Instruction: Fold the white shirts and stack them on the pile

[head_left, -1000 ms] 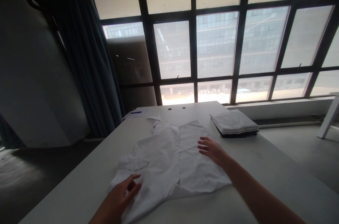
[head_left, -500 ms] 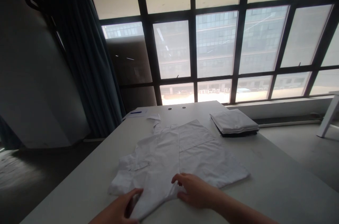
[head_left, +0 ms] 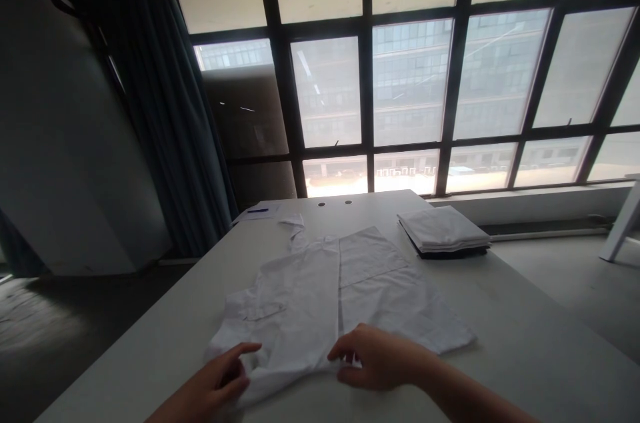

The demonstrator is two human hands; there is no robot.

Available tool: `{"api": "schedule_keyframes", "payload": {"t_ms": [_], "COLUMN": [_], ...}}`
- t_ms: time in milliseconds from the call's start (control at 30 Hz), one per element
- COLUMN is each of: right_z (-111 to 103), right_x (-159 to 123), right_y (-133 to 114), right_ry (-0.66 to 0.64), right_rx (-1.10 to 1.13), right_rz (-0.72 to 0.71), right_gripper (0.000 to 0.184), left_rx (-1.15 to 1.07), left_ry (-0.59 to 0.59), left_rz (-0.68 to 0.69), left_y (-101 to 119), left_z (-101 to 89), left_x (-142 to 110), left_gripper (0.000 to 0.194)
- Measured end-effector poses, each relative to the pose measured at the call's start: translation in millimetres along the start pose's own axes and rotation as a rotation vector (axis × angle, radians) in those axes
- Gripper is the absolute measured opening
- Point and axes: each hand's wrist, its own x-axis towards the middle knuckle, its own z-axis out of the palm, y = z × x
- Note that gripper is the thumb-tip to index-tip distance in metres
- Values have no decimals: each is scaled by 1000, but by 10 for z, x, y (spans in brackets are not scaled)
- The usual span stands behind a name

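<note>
A white shirt (head_left: 300, 306) lies spread on the white table (head_left: 505, 343), with one sleeve toward the left and a fold line down its middle. At its near left edge is my left hand (head_left: 217, 376), index finger stretched out over the cloth and thumb held apart below. My right hand (head_left: 380, 358) is at the middle of the near edge, its fingers curled over the cloth and the thumb at the border. The fabric between those fingers is partly hidden.
A folded stack of white and dark cloth (head_left: 444, 231) rests on the right side of the table. Paper with a blue pen (head_left: 258, 210) lies at the far left corner. Two round table holes (head_left: 321, 204) are near the far edge. Windows and a dark curtain (head_left: 175, 123) stand beyond.
My left hand has moved slightly left and its fingers have come away from the cloth. The near edge of the shirt lies flatter. My right hand has shifted slightly right.
</note>
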Motion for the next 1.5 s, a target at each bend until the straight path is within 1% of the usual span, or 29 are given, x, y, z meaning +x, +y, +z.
{"api": "schedule_keyframes", "payload": {"t_ms": [100,133,200,267,333,433,567,633,667,733,800,867,900,967,1000,1033,1100,1133,1200,1267,1333,1400,1500], "right_z": [-33,-28,3,46,77,84,93,118,130,141,132,117,116,137,160,191,266,304,365,393,381,339,265], "right_x": [-29,-27,-6,26,56,74,57,53,55,74,114,174,209,277,307,332,364,371,372,363,349,330,291], "right_y": [9,16,30,49,73,108,144,156,160,167,189,247,294,424,500,578,714,763,812,798,744,673,548], "right_ry": [-139,-159,-120,-33,-5,-77,-161,-209,-233,-261,-231,-124,-44,136,225,307,433,471,503,501,472,405,264], "right_rx": [-73,-73,-28,41,75,73,127,147,156,183,227,244,229,160,116,78,19,-5,-42,-64,-78,-124,-289], "right_rz": [6,8,4,0,4,27,40,45,44,40,40,61,76,100,109,120,135,137,140,148,166,175,156], "right_gripper": [48,48,49,51,47,39,34,34,36,39,39,35,33,29,28,27,27,28,29,28,26,24,28], "left_rx": [6,5,-2,-10,-11,-16,-85,-83,-56,40,119,148,161,229,284,342,444,494,586,634,626,602,583], "left_ry": [11,10,-22,-82,-138,-184,-209,-194,-153,11,196,325,366,409,408,384,288,240,174,143,134,131,127], "left_rz": [-30,-36,-42,-41,-36,-58,-112,-119,-107,-32,90,225,296,446,523,592,712,759,819,829,815,813,844], "left_y": [-13,-11,-7,-8,-13,-24,-33,-36,-36,-22,24,117,185,358,457,559,747,821,914,930,886,813,700], "left_z": [26,42,73,95,103,103,121,134,141,164,215,312,379,552,653,761,981,1085,1257,1365,1414,1434,1468], "left_x": [3,10,26,38,41,22,-1,32,67,171,295,396,428,451,447,436,412,404,402,418,448,488,544], "left_gripper": [65,65,67,70,72,70,60,58,57,54,50,45,42,33,27,24,24,28,35,35,28,21,10]}}
